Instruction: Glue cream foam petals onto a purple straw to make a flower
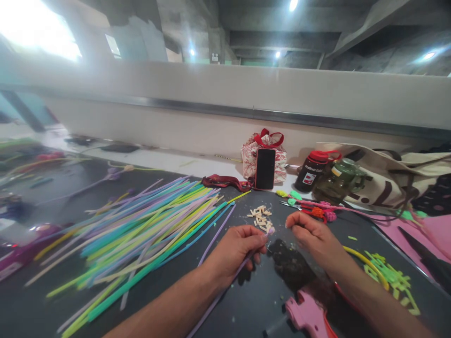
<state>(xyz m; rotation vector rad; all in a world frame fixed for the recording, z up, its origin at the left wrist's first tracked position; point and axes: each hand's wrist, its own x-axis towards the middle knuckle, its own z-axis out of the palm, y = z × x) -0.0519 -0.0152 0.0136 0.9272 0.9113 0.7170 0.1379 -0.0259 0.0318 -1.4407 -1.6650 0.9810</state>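
My left hand (243,246) is closed around a long thin lilac rod (225,286), which runs down toward the bottom edge. At its upper end, just past my fingertips, sits a small pale lilac tip (270,230). Across a small gap, my right hand (310,237) has thumb and forefinger pinched together; anything between them is too small to make out. Beyond the left fingers lies a little heap of cream-coloured pieces (260,217). A pink glue gun (308,313) rests below the right hand.
Many pastel rods (151,234) spread over the dark table at left. Green-yellow pieces (391,277) lie right. Behind stand a phone (265,169), a patterned bag (248,155), a black bottle (312,171) and a green jug (340,180). Red-handled scissors (315,213) lie before them.
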